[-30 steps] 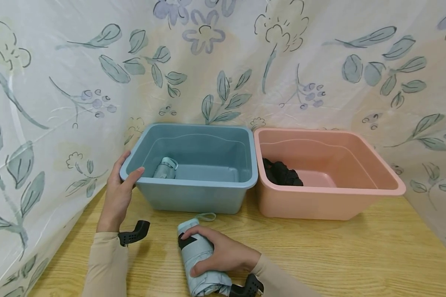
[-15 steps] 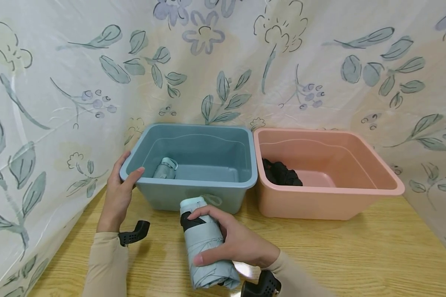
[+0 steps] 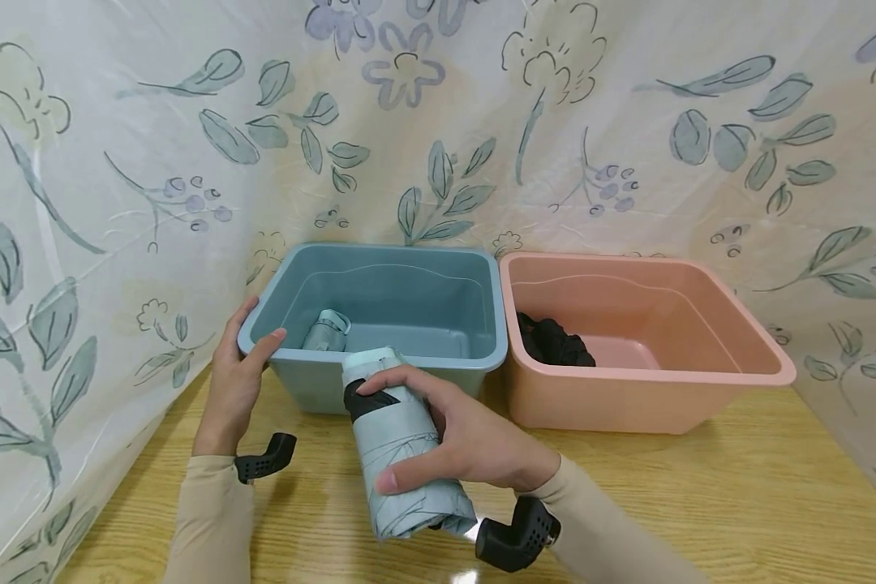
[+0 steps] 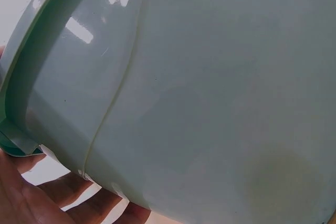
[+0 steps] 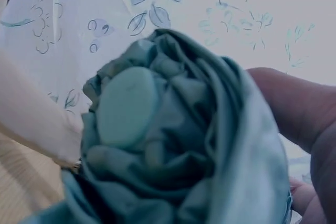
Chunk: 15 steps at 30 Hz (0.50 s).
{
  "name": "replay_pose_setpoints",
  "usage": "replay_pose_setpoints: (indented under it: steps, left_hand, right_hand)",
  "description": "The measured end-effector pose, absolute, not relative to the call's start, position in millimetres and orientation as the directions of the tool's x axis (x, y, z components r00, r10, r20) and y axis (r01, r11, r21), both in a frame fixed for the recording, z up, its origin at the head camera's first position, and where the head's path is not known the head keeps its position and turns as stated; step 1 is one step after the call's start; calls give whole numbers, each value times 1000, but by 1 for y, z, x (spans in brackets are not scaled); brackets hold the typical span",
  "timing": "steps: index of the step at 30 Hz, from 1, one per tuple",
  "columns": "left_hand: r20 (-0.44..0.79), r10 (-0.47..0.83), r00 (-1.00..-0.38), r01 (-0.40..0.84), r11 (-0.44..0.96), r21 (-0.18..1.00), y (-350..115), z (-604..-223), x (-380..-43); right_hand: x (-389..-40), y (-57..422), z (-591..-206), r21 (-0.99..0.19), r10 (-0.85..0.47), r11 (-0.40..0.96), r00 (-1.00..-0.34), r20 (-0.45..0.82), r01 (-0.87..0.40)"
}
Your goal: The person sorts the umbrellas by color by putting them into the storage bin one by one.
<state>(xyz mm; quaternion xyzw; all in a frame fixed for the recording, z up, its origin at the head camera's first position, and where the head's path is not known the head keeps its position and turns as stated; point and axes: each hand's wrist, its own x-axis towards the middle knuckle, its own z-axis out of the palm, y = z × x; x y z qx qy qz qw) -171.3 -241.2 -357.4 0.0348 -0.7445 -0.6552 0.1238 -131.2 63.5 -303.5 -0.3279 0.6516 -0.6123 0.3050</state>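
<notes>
My right hand (image 3: pixel 460 434) grips a folded light blue umbrella (image 3: pixel 397 454) with a black band, held tilted above the table in front of the blue bin. In the right wrist view the gathered cloth end of the umbrella (image 5: pixel 173 129) fills the middle. My left hand (image 3: pixel 237 381) holds the left front corner of the blue bin (image 3: pixel 401 361), thumb over the rim and fingers outside. Inside that bin, at the left, lies a small blue-green bottle (image 3: pixel 326 331) with a loop on its cap. The left wrist view shows the bin's outer wall (image 4: pixel 210 87) close up.
A pink bin (image 3: pixel 650 401) stands against the blue bin's right side, with a crumpled black cloth-like thing (image 3: pixel 555 342) in its left part. Both bins rest on a wooden table (image 3: pixel 664 495). A floral sheet (image 3: pixel 438 122) hangs behind and at the sides.
My right hand has lifted the umbrella off the table and carried it forward, up to the blue bin's front rim in the head view. My left hand has kept its hold on the bin.
</notes>
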Motion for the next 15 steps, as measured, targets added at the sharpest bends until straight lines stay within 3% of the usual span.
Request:
replay_pose_setpoints:
  steps: [15]
  left_hand:
    - [135, -225, -965, 102, 150, 983, -239, -357, -173]
  right_hand:
    - [-183, 43, -260, -996, -703, -8, -708, 68, -87]
